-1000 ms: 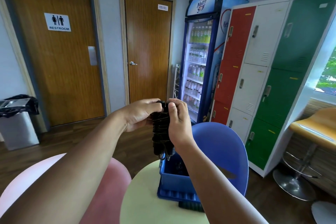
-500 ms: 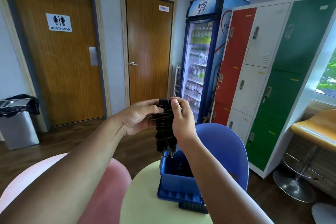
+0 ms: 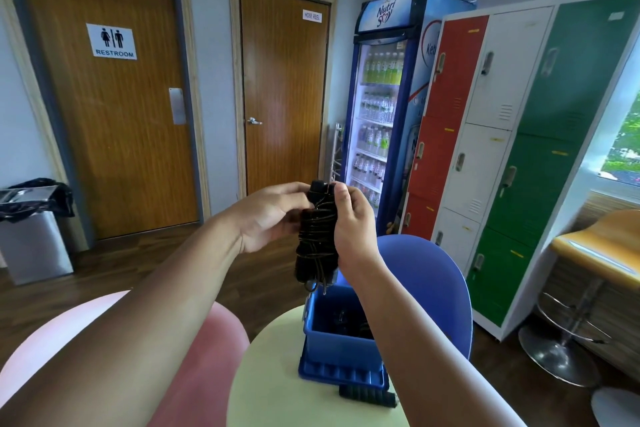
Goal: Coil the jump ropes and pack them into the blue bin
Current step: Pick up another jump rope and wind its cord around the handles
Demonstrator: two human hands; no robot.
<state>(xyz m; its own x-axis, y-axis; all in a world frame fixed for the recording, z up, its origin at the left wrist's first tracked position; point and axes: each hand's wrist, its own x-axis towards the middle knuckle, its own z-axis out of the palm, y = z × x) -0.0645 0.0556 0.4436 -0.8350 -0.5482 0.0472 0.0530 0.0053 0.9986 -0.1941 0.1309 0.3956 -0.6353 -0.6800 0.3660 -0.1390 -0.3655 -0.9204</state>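
The left hand (image 3: 266,218) and right hand (image 3: 355,229) each grip the coiled rope (image 3: 317,239) held between them, its long axis upright, with the open bin (image 3: 341,348) directly beneath, slightly nearer the right hand.

Two arms make up the visible body: the left forearm (image 3: 138,329) and the right forearm (image 3: 433,357), each bare along its whole visible length, from the lower picture edge to the wrist. The wide-angle lens renders both forearms broad near that edge and tapering toward the wrists. The left hand (image 3: 273,218) and the right hand (image 3: 353,236) are likewise bare across the backs, knuckles and fingers.
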